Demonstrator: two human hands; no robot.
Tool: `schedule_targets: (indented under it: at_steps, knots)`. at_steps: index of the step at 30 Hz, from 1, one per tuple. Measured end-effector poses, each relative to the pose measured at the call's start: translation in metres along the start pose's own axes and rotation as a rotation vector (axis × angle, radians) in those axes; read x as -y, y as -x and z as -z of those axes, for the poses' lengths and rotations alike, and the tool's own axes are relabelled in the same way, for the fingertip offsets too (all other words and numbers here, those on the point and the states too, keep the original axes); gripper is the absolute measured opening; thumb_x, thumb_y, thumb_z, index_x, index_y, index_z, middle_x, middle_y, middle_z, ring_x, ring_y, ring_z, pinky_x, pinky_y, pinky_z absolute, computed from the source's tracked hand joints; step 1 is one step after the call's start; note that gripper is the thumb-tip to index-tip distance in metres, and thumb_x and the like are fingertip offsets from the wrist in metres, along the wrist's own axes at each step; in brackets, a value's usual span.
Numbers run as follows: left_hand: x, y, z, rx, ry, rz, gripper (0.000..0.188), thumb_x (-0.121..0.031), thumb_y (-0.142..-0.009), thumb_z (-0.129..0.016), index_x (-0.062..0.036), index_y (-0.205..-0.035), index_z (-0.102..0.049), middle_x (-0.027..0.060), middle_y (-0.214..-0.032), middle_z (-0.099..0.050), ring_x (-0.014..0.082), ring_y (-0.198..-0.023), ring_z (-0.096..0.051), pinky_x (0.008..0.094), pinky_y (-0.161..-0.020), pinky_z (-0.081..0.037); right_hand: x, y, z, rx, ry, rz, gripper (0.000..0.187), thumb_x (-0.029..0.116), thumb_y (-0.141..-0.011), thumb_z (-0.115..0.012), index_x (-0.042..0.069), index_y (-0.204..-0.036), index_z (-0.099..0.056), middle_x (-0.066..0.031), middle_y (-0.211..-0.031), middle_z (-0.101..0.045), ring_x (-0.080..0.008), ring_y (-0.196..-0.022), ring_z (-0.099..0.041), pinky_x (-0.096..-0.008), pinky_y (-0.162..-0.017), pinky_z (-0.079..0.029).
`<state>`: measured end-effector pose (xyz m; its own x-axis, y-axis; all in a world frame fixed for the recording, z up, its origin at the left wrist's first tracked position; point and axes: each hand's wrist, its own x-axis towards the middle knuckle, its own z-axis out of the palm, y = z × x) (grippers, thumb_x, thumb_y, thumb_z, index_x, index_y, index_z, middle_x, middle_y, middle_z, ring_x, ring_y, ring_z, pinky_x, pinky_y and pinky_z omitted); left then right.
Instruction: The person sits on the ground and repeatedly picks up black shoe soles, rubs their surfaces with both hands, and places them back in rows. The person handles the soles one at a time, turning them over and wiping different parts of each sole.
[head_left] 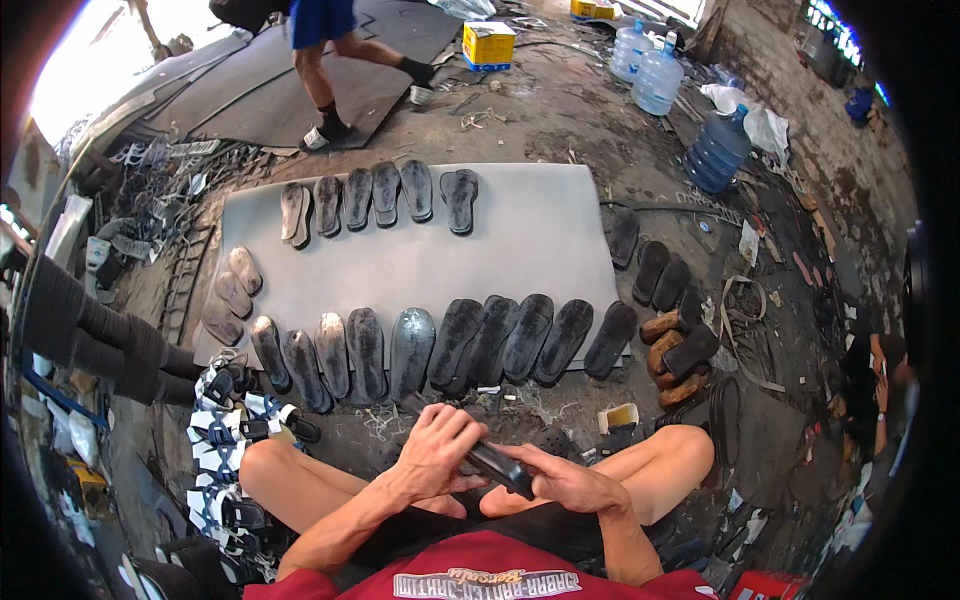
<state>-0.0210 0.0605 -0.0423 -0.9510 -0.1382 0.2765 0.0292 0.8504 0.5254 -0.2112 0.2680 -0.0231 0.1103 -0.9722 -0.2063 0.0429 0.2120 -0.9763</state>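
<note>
Above my crossed legs, I hold a black shoe sole [503,470] edge-on and tilted, its near end glossy. My left hand [436,452] is closed around its far part, and my right hand [572,482] grips the near end. Just beyond lies a row of dark, dusty soles [488,338] along the near edge of a pale grey mat [500,260]. More soles [386,193] line the mat's far side, and several smaller tan ones [234,294] lie at its left. Whether the held piece has a last inside cannot be made out.
White and navy sandals [212,460] are piled by my left knee. Brown lasts [664,354] and dark soles lie to the right, near a yellowish block [618,416]. Farther off are large water bottles [716,150], a yellow box [488,46] and a person [322,70] on a dark sheet.
</note>
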Motion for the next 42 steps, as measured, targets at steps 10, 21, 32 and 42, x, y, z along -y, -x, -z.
schedule_targets:
  at_steps: [10, 21, 32, 42]
  knots:
    - [-0.022, -0.001, -0.020, -0.438, 1.233, 0.681, 0.073, -0.027, -0.090, -0.076, -0.0068, -0.154, -0.048, 0.0026, -0.122, -0.053, 0.0181, -0.116, -0.055, 0.0353, -0.108, -0.042, -0.013, -0.029, -0.030, -0.173, -0.217, 0.082, 0.056, 0.009, -0.105, -0.070, 0.005, -0.157, -0.048, -0.0118, -0.145, -0.062, -0.0212, -0.135, -0.060, -0.0383, -0.113, -0.051]
    - [0.023, 0.016, -0.016, -0.613, 1.946, 0.590, 0.082, -0.024, -0.083, -0.064, -0.0061, -0.160, -0.042, 0.0207, -0.126, -0.066, 0.0300, -0.109, -0.070, 0.0448, -0.099, -0.058, -0.044, -0.050, -0.006, -0.915, -0.109, 0.022, 0.030, 0.018, -0.108, -0.050, 0.008, -0.136, -0.053, -0.0018, -0.092, -0.053, -0.0121, -0.078, -0.048, -0.0294, -0.068, -0.045]
    - [0.019, 0.007, -0.015, -0.714, 2.251, 0.283, 0.070, -0.050, -0.101, -0.059, -0.0085, -0.155, -0.045, 0.0106, -0.102, -0.052, 0.0239, -0.089, -0.054, 0.0460, -0.089, -0.049, -0.036, -0.061, -0.016, -0.167, -1.441, 0.316, 0.088, 0.068, -0.106, -0.048, -0.011, -0.144, -0.050, -0.0255, -0.128, -0.060, -0.0299, -0.099, -0.057, -0.0441, -0.087, -0.047]
    - [0.012, -0.015, 0.010, -0.763, 2.171, 0.195, 0.068, -0.036, -0.096, -0.061, -0.0144, -0.158, -0.042, 0.0173, -0.120, -0.056, 0.0258, -0.095, -0.057, 0.0418, -0.086, -0.052, -0.024, -0.085, -0.021, -0.082, -1.228, 0.374, 0.084, 0.060, -0.104, -0.061, -0.010, -0.149, -0.046, -0.0235, -0.136, -0.062, -0.0249, -0.107, -0.061, -0.0375, -0.092, -0.049]
